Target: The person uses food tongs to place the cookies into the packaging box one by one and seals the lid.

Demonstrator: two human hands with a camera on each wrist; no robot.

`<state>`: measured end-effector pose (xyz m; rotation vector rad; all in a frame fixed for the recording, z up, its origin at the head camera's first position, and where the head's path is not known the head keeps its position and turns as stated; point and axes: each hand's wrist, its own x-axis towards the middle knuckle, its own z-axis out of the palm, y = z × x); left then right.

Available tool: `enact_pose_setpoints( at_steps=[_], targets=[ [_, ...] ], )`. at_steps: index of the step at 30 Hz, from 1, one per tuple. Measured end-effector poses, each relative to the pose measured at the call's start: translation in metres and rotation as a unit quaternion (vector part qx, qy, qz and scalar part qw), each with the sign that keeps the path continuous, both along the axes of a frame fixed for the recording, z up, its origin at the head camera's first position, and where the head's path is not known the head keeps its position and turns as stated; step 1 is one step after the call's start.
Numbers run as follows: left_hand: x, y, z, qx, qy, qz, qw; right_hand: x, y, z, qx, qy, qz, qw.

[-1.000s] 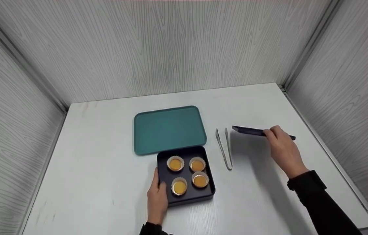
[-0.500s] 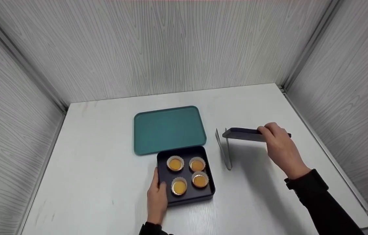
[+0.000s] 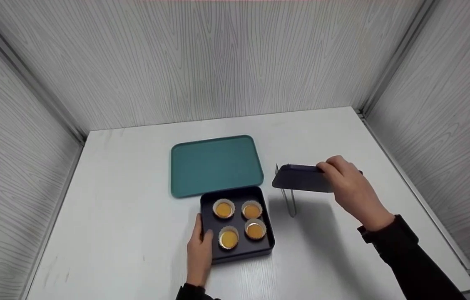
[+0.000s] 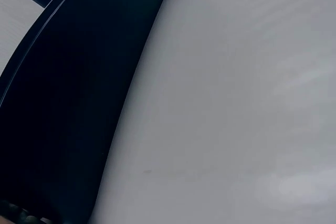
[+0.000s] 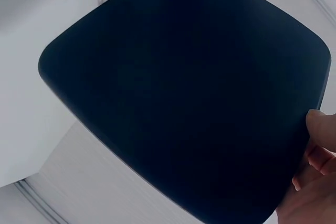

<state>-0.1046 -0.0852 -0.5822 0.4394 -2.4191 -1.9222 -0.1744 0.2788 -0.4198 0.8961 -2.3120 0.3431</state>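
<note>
My left hand (image 3: 200,252) grips the left wall of a dark navy square box (image 3: 248,249), thumb at the rim. Inside stand several fluted paper cups with yellow-orange filling, such as the egg tart (image 3: 229,239) at front left. The left wrist view shows the box's dark side wall (image 4: 79,93) close up. Raised above the table on the right, my right hand (image 3: 355,196) pinches a matching dark lid (image 3: 301,179) by its edge. In the right wrist view the lid's flat face (image 5: 184,93) fills most of the picture, thumb at its edge.
A teal rectangular tray (image 3: 216,166) lies just behind the box. Metal tongs (image 3: 292,206) rest on the white table (image 3: 126,208) right of the box, partly hidden under the lid. Wood-grain panels (image 3: 201,62) wall the table at the back and both sides.
My right hand has carried the lid leftward, over the tongs, and its flat face has tilted further into sight. My left hand and the box have hardly moved.
</note>
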Motion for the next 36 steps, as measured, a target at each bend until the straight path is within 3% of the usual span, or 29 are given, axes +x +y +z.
enact_pose_setpoints(
  at_steps=[12, 18, 24, 28, 36],
  targets=[
    [-0.001, -0.005, 0.01, 0.041, 0.023, -0.016, 0.9987, 0.006, -0.017, 0.011, -0.004, -0.001, 0.029, 0.9996],
    [-0.003, -0.006, 0.023, 0.007, 0.073, -0.027, 0.997, 0.01, -0.026, 0.016, 0.008, -0.01, 0.044, 0.9989],
    [-0.002, 0.001, 0.045, -0.024, 0.135, -0.075, 0.9878, 0.015, -0.037, 0.02, 0.01, -0.009, 0.074, 0.9972],
    [-0.001, 0.011, 0.057, -0.034, 0.151, -0.113, 0.9815, 0.017, -0.044, 0.021, 0.012, 0.003, 0.094, 0.9955],
    [-0.005, 0.024, 0.065, -0.022, 0.169, -0.157, 0.9728, 0.018, -0.06, 0.019, 0.018, -0.016, 0.123, 0.9921]
  ],
)
